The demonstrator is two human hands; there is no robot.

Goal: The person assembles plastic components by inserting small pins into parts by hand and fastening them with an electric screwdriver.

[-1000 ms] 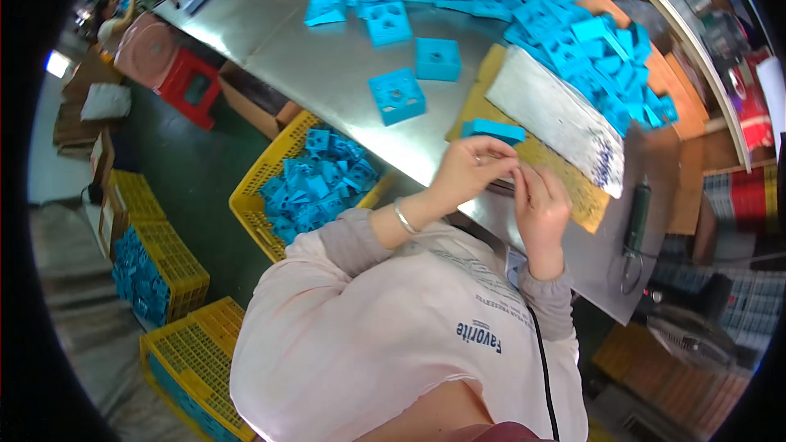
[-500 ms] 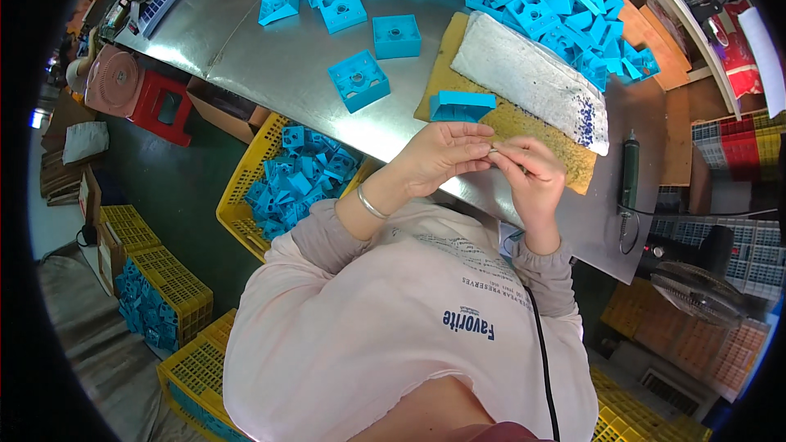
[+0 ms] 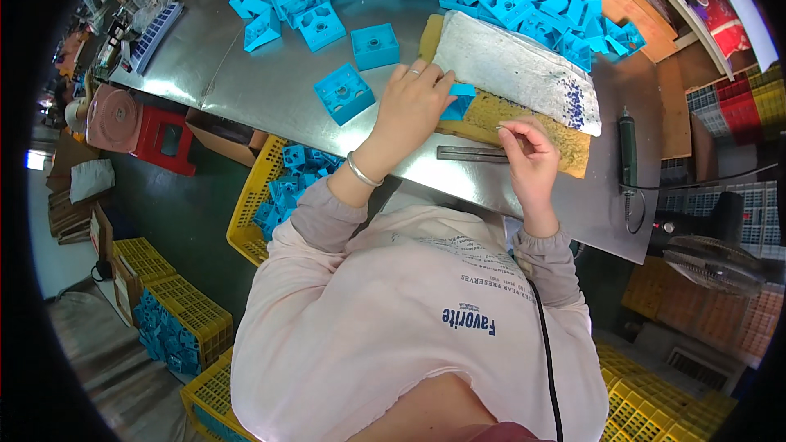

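Note:
My left hand [image 3: 413, 106] reaches over the table, its fingers closed at the left side of a blue plastic housing [image 3: 461, 103] that stands on the yellow cloth [image 3: 524, 124]. My right hand [image 3: 530, 151] is at the near edge of that cloth, with thumb and forefinger pinched on something too small to make out. Two square blue housings, one [image 3: 376, 46] farther off and one [image 3: 344, 95] nearer, rest apart on the metal table, left of the cloth. Between my hands and the table's front edge lies a flat metal strip [image 3: 472, 154].
Beyond the cloths a big heap of blue housings [image 3: 508, 4] spreads out. A white cloth [image 3: 512, 57] with small dark bits lies on the yellow one. To the right is a dark electric screwdriver [image 3: 627, 147] with a cord. A yellow crate [image 3: 246, 213] of blue parts stands left, below the table.
My hands, together before, are now apart. My left hand has moved away from me to the blue housing; my right keeps its pinch. The metal strip has come into view.

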